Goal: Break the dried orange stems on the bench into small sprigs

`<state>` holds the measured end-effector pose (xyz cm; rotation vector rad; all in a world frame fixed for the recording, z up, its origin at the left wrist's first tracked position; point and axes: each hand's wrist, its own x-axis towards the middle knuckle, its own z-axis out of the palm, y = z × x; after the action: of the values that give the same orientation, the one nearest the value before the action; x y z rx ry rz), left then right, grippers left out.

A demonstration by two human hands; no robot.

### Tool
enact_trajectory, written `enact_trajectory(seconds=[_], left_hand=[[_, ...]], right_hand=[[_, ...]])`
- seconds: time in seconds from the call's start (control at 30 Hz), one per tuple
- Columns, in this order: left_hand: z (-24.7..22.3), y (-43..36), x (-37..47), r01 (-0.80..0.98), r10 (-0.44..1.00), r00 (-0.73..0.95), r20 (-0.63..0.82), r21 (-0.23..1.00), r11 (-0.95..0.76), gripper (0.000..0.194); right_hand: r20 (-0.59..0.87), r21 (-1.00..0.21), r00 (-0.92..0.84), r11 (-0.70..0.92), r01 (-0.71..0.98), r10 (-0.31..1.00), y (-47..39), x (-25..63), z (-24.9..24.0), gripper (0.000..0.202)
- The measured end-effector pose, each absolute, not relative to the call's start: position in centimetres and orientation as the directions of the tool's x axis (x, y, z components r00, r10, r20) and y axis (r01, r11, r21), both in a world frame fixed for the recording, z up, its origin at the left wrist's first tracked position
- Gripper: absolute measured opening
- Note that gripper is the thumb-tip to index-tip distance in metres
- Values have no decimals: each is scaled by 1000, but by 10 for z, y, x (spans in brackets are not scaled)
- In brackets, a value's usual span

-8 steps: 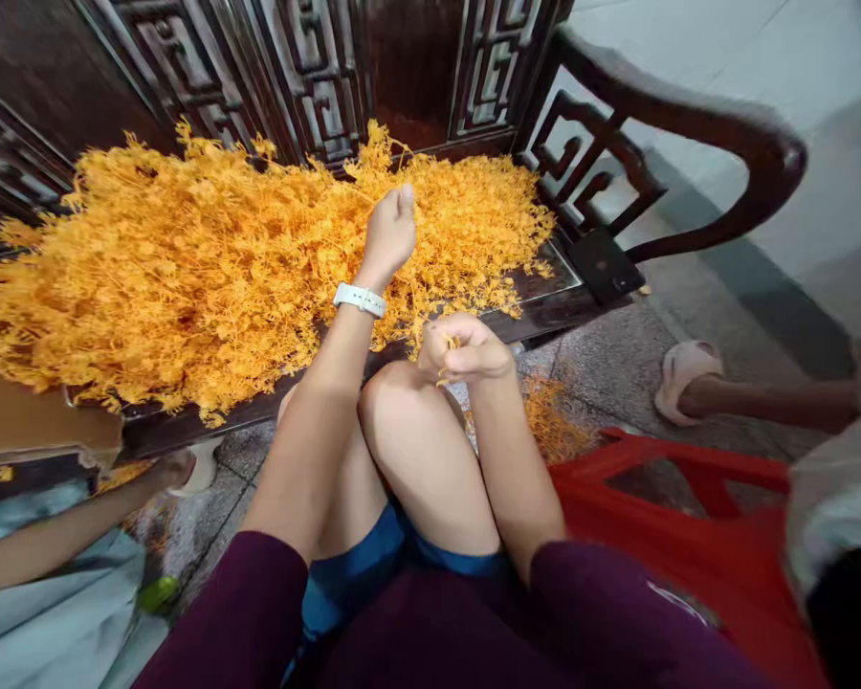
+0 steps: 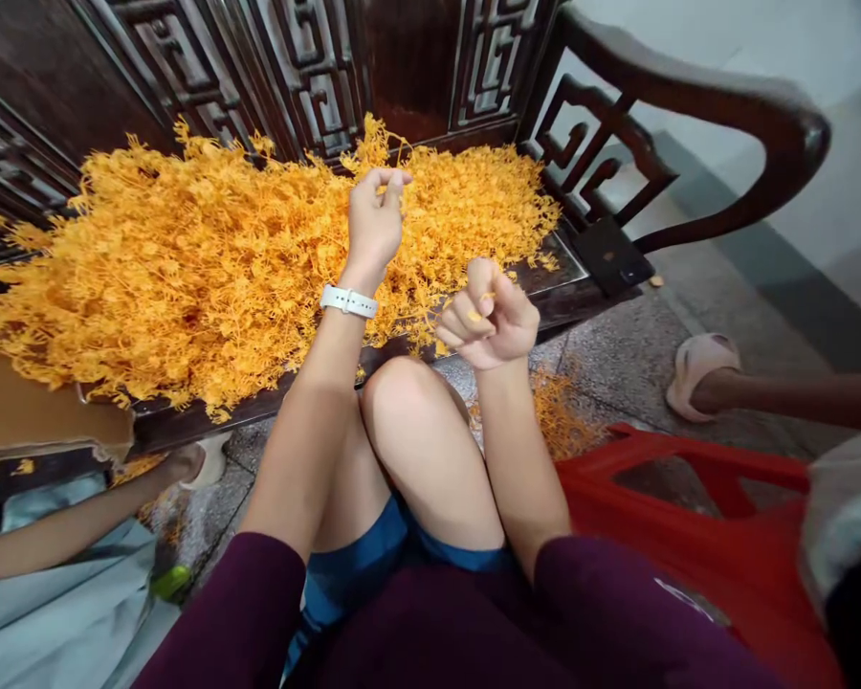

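Observation:
A long heap of bright orange, frilly sprigs with thin stems [image 2: 208, 258] covers the bench seat. Over its middle reaches my left hand [image 2: 374, 220], with a white watch band [image 2: 348, 301] at the wrist. Its thumb and index finger come together by the sprigs; whatever lies between them is too small to make out. My right hand [image 2: 494, 316] is raised just past my knee, near the heap's front edge. The fingers there curl in, closed on small orange bits that show between them.
The dark carved bench [image 2: 408, 72] has a curved armrest [image 2: 724, 105] at right, with a black phone [image 2: 608, 256] beside it. A cardboard box [image 2: 35, 407], a red plastic stool [image 2: 689, 536], orange scraps on the floor [image 2: 563, 416] and other people's legs [image 2: 782, 392] flank me.
My right hand has risen from beside my knee toward the heap and turned. My left hand has shifted slightly left and up, its index finger now straighter.

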<state>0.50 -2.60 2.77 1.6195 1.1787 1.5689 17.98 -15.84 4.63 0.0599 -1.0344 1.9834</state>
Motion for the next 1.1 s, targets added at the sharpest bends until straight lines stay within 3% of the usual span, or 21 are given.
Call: enact_trajectory(seconds=[0.1,0.33,0.5,0.57,0.7,0.8,0.9,1.0,1.1], left_hand=[[48,-53,20,174,857,-179,483,873,-456,74],[92,-107,20,-65,922,128,365,931,-359,76],[84,-90,28,106,933,95,348,928,-357,69],[70,-75,30,180,957,156,243,946,-269,78],[56,-62,24,125,980,163,116,983,-138,85],[67,-78,20,134,961,199,193,966,-221,86],[78,-103,20,202,881,416,227,921,-333,86],[80,-120,18,308,774,617,142,862,-402,80],[77,-124,13,361,730,678,89,824,-437,68]], right_hand=[[367,-649,-636,-303,-698,679,-157,179,43,49],[374,-700,-702,-312,-642,607,-158,176,35,52],[473,-706,-722,-274,-654,505,-157,174,32,44],[474,-699,-715,-274,-661,514,-157,173,32,42],[405,-678,-686,-305,-669,604,-156,172,32,45],[309,-613,-540,-270,-742,783,-151,172,34,45],[231,-518,-268,-115,-848,935,-146,174,41,34],[171,-455,-89,-1,-891,981,-142,180,50,20],[128,-475,-17,46,-879,992,-141,188,54,14]])
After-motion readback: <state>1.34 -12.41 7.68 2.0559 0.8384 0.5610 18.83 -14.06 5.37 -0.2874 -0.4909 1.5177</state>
